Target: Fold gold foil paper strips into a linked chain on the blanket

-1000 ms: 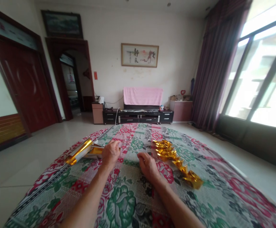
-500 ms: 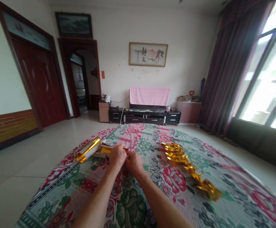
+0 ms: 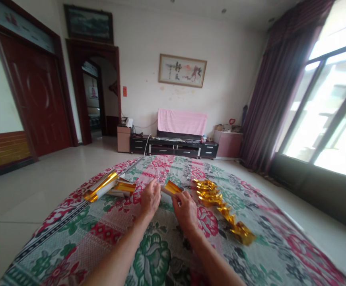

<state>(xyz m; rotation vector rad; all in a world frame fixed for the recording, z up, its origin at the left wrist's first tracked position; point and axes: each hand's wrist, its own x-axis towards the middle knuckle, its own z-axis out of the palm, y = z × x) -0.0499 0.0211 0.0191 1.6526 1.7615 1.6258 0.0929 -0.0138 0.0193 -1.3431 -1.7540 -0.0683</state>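
My left hand (image 3: 150, 198) and my right hand (image 3: 185, 207) both grip one sheet of gold foil paper (image 3: 172, 187), held between them just above the flowered cloth (image 3: 149, 254). Fingers of each hand are closed on the sheet's ends. To the left of my left hand lies a stack of gold foil sheets (image 3: 109, 188). Right of my right hand, a row of folded gold paper pieces (image 3: 222, 208) runs across the cloth towards me.
The cloth covers a round surface with tiled floor around it. A dark low TV cabinet (image 3: 175, 147) with a pink cover (image 3: 181, 121) stands at the far wall. Dark red doors (image 3: 38, 95) are at left, curtains (image 3: 268, 95) and large windows at right.
My left hand was on the stack, then both hands met there. Now they have moved right and lifted one gold sheet away from the stack.
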